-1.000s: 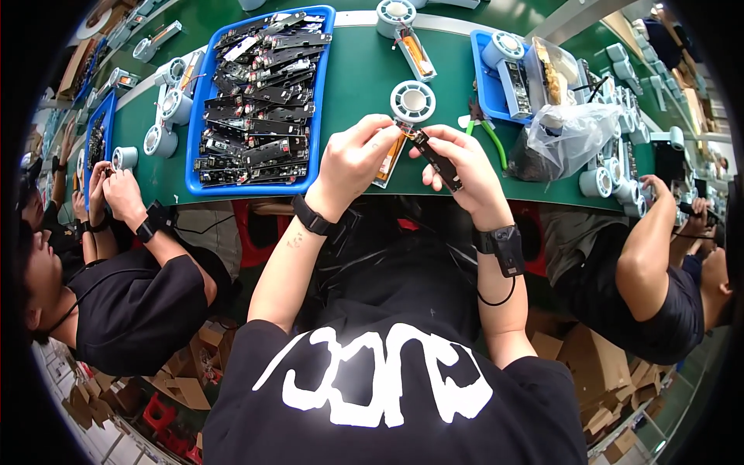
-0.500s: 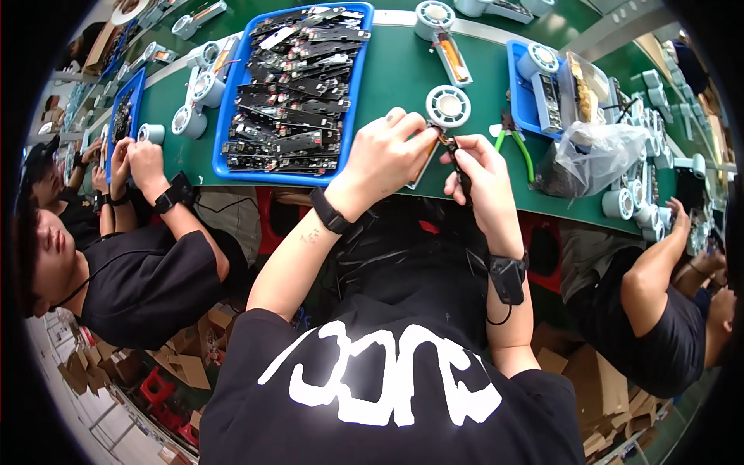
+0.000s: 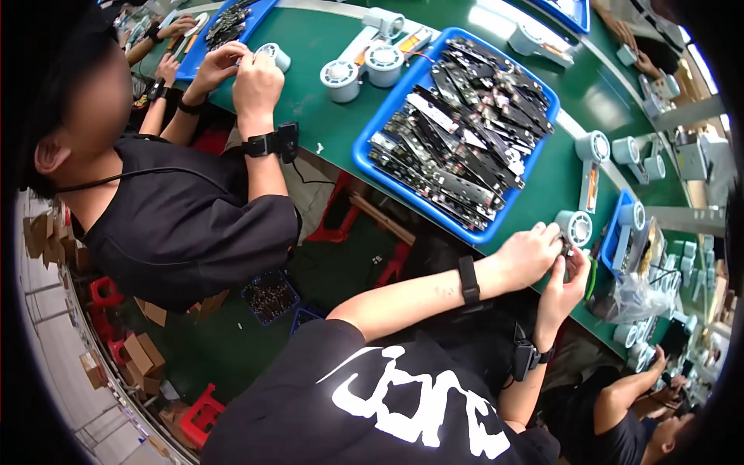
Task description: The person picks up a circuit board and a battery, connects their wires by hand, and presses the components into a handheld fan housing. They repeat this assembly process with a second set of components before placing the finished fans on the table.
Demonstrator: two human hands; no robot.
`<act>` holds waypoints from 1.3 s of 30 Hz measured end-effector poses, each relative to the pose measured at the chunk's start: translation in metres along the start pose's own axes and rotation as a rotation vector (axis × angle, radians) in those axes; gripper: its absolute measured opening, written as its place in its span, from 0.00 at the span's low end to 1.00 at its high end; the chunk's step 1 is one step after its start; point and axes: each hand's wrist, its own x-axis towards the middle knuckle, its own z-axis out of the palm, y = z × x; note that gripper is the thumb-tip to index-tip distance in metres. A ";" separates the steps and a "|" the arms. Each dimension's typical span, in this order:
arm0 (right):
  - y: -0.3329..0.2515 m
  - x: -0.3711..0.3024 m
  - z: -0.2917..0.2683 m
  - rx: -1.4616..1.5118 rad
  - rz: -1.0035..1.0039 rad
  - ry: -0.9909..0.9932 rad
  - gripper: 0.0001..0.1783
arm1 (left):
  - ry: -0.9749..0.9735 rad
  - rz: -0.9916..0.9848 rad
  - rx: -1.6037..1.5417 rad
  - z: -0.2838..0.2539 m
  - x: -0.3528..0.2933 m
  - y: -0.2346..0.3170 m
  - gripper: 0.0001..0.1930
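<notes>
My left hand [image 3: 527, 256] is closed, its fingertips pinching at the neck of a light-blue handheld fan [image 3: 575, 228] with a round grille. Just below, my right hand [image 3: 563, 288] is closed on a dark narrow circuit board strip [image 3: 566, 250], mostly covered by my fingers. Both hands meet at the table's near edge, and the fan's handle is hidden behind them. Left of my hands stands a large blue tray [image 3: 364, 160] heaped with black board strips [image 3: 465, 147]. Green-handled pliers [image 3: 593, 277] lie right beside my right hand.
Another fan with an open handle [image 3: 590, 182] lies beyond my hands. To the right are a blue bin [image 3: 612, 232] and a clear plastic bag [image 3: 635, 298]. A co-worker at left handles a fan part [image 3: 277, 56]; assembled fans [image 3: 341, 77] stand on the green table [image 3: 310, 116].
The view has swung left, so my hands, the fan and the tray now appear farther right and lower. My two hands stay together at the fan's neck.
</notes>
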 end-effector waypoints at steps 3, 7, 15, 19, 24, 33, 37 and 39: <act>-0.006 0.002 -0.004 -0.047 -0.021 0.028 0.15 | 0.062 -0.072 -0.315 0.001 -0.003 0.003 0.11; -0.030 0.008 0.003 -0.144 -0.030 0.050 0.14 | 0.126 -0.118 -0.593 -0.010 -0.003 0.000 0.17; -0.038 0.010 0.004 -0.324 -0.038 0.073 0.16 | 0.037 -0.135 -0.612 0.000 -0.005 -0.016 0.19; -0.037 0.011 0.004 -0.478 -0.056 0.083 0.15 | 0.010 -0.133 -0.628 0.003 -0.006 -0.016 0.19; -0.030 0.017 0.013 -0.450 -0.099 0.132 0.14 | 0.008 -0.139 -0.657 0.001 -0.007 -0.020 0.19; -0.013 0.018 0.018 0.022 0.260 0.144 0.16 | 0.053 -0.113 -0.703 -0.002 -0.003 -0.024 0.16; -0.012 0.018 0.021 -0.044 0.198 0.195 0.17 | 0.062 -0.167 -0.736 -0.002 -0.005 -0.023 0.16; -0.018 0.019 0.018 -0.039 0.199 0.188 0.16 | 0.039 -0.180 -0.794 0.000 -0.002 -0.024 0.17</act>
